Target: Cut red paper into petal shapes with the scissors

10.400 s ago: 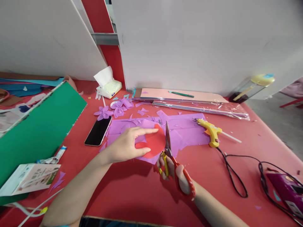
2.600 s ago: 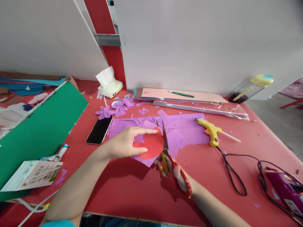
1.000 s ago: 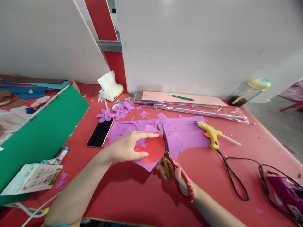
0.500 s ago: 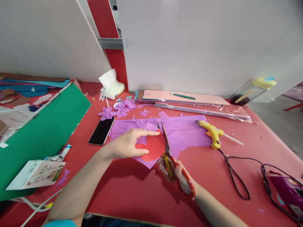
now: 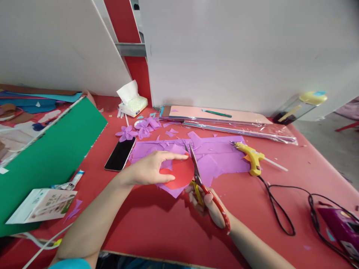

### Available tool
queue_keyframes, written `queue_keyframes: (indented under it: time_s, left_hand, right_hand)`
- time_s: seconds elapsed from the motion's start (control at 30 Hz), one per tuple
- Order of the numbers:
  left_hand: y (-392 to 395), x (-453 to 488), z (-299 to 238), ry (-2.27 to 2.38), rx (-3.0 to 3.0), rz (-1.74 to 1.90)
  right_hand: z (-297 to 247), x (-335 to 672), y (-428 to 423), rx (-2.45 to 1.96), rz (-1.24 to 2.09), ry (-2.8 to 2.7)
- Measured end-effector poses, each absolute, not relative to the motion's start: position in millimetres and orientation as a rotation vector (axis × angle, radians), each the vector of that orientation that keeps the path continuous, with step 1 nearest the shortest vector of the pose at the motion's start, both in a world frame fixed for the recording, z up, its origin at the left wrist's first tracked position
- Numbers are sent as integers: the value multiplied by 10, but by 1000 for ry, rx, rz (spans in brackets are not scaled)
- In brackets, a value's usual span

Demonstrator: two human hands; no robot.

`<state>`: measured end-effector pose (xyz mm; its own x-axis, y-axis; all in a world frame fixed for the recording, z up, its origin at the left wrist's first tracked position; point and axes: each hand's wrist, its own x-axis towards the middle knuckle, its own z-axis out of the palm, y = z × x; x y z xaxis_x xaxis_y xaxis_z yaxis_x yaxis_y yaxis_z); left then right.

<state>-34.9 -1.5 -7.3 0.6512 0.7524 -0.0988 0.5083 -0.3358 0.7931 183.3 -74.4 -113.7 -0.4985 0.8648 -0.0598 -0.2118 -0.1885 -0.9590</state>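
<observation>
My left hand (image 5: 150, 168) holds a rounded piece of red paper (image 5: 183, 172) by its left side, thumb below and fingers along the top. In my right hand (image 5: 206, 205) is a pair of scissors (image 5: 197, 175) with red and yellow handles. Their blades are parted a little and point away from me, close to the right edge of the red paper. Beneath both hands lie purple sheets (image 5: 230, 155) with cut scraps on them. Several purple paper flowers (image 5: 126, 133) rest behind the phone.
A phone (image 5: 120, 154) lies left, near a green board (image 5: 61, 160). To the right are a yellow glue gun (image 5: 254, 158) with a black cord and a purple device (image 5: 339, 226). Behind stand a tissue pack (image 5: 134, 106), wrapped sheets (image 5: 238, 129), a green pen (image 5: 218, 113) and a yellow-lidded container (image 5: 301, 108).
Both hands, with the red paper and the scissors, have shifted very slightly to the left. Their grips look the same, and the other things on the table stay in place.
</observation>
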Motion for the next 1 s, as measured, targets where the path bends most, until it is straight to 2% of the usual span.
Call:
queue_keyframes:
  time_s: [0.67,1.0]
  left_hand:
    - [26,-378,-67,1000,2013,322]
    - [47,-409,-91,980,1989,318]
  right_hand:
    - [-1144,1807,-739,-840,1861,-1212]
    - [-1125,1840,-737,-931,1679,-1404]
